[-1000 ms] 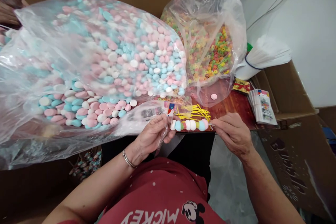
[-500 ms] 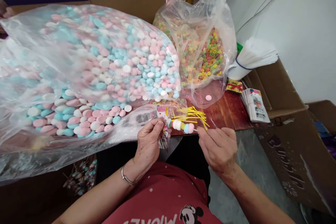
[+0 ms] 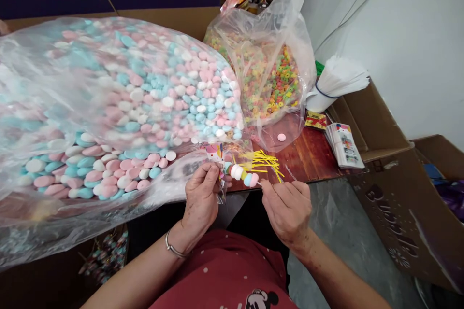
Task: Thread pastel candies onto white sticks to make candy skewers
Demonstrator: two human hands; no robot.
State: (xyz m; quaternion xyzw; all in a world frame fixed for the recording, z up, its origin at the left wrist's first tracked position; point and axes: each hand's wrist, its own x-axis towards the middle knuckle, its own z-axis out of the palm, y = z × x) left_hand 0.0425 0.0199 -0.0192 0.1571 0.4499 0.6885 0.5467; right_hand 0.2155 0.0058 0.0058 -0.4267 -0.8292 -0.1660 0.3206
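My left hand (image 3: 200, 194) pinches a small clear packet with a printed top (image 3: 214, 151) between thumb and fingers. A candy skewer (image 3: 238, 172) with white, yellow-green, blue and pink pieces points into this packet; how far it reaches inside is unclear. By its bare stick end, my right hand (image 3: 288, 210) grips the skewer, fingers curled closed. Just behind the skewer, yellow twist ties (image 3: 266, 161) lie loose on the reddish wooden table (image 3: 311, 154). The packet's lower part hangs at the table edge, partly behind my left fingers.
A big clear bag of pink, white and blue candies (image 3: 145, 91) fills the left. Behind stands a bag of coloured rings (image 3: 279, 77). At right are a cup of white sticks (image 3: 322, 99), a stack of printed packets (image 3: 344, 145) and an open cardboard box (image 3: 384, 193).
My right hand has come slightly closer to my left, bringing the skewer toward the packet. The camera view has shifted a little, and both hands keep their grip.
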